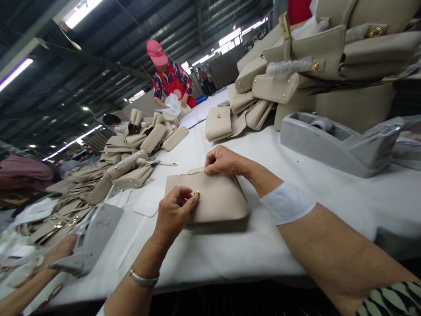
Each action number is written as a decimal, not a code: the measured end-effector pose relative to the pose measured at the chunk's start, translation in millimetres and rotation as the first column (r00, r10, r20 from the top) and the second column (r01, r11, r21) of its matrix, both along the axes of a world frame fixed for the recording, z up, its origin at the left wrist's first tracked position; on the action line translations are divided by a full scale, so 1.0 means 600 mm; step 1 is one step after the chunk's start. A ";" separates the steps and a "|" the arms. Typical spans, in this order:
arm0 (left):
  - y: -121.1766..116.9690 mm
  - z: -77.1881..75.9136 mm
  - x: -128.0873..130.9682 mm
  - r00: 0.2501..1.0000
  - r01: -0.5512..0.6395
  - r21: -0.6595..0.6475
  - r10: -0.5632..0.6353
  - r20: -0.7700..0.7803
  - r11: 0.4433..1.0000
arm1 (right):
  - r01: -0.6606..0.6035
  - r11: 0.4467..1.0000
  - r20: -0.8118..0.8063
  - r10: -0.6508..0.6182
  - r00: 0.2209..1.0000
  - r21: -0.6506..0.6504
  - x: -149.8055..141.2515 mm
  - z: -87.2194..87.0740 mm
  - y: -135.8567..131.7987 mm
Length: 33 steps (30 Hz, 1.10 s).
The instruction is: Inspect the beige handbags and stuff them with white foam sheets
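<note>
A beige bag (220,208) with a smooth, leather-like surface and rounded lower corners sat near the tabletop's near edge, around the middle of its length. Its front carried a small, shiny gold-coloured metal clasp (198,195). The person's left hand (176,208) was at that clasp, thumb and forefinger close together; whether they pinched the metal or only touched it could not be told. The right hand (225,160) pinched the bag's top edge between thumb and curled fingers. A smooth silvery band (144,279) circled the left wrist, and a pale, wrinkled cuff (287,202) wrapped the right forearm.

Beneath lay the tabletop (256,254), covered in softly creased white material. Toward its right end stood a grey, wedge-shaped tape dispenser (335,145), hard and matte. Behind that, a high heap of beige bags (296,87) showed stiff panels, flat bases with metal studs, and crinkled clear wrapping. Nearer the left end, a second grey dispenser (98,239), scuffed on its side, stood beside another person's hand (64,248). A looser pile of bags (131,153) spread along the left side. At the far end, a co-worker (174,83) in a pink cap and red apron handled thin, rumpled white wrapping (173,104).
</note>
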<state>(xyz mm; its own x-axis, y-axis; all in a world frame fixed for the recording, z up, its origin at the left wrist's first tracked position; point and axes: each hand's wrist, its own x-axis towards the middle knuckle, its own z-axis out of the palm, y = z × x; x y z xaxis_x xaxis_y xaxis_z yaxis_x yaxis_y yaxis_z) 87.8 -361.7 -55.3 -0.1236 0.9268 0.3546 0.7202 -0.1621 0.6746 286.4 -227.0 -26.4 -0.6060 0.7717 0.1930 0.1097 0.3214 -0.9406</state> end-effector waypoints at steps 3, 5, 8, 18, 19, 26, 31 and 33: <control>0.002 0.009 0.019 0.996 -0.055 -0.074 0.050 -0.071 0.996 | -0.008 1.000 0.008 0.008 1.000 0.006 -0.001 0.002 -0.002; 0.001 0.014 0.036 0.973 -0.147 -0.073 0.131 -0.189 0.986 | -0.009 1.000 0.015 0.009 1.000 0.017 0.000 0.004 -0.004; -0.008 0.010 0.056 0.952 -0.255 -0.049 0.241 -0.189 0.966 | -0.037 0.998 0.042 0.036 0.998 0.041 0.001 0.010 -0.011; -0.042 -0.037 0.084 0.880 -0.455 -0.027 0.455 0.136 0.890 | -0.098 0.976 0.197 0.059 0.979 0.193 0.001 0.034 -0.043; -0.043 -0.038 0.086 0.870 -0.466 -0.024 0.463 0.168 0.884 | -0.108 0.974 0.202 0.068 0.977 0.197 0.001 0.034 -0.044; -0.058 -0.045 0.103 0.766 -0.427 -0.142 0.440 0.468 0.893 | -0.169 0.968 0.254 0.119 0.960 0.187 0.002 0.042 -0.052; -0.061 -0.053 0.112 0.724 -0.455 -0.080 0.420 0.547 0.887 | -0.161 0.973 0.251 0.117 0.961 0.163 0.003 0.043 -0.054; -0.061 -0.056 0.113 0.711 -0.460 -0.065 0.412 0.569 0.885 | -0.159 0.976 0.244 0.119 0.963 0.151 0.001 0.039 -0.051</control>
